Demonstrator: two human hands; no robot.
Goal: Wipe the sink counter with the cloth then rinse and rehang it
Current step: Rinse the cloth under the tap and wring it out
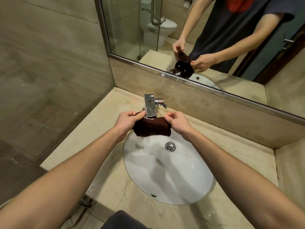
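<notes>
A dark brown cloth (151,128) hangs stretched between my two hands, just under the spout of the chrome faucet (149,106). My left hand (127,120) grips its left end beside the faucet. My right hand (175,121) pinches its right end. Both hold it over the back rim of the white oval sink (171,177), which is set into the beige marble counter (77,151). I cannot tell whether water runs from the spout.
A chrome drain plug (170,146) sits in the basin. The faucet lever (162,103) points right. A framed mirror (214,30) covers the back wall above a marble backsplash (206,111). A tiled wall (49,63) closes the left side.
</notes>
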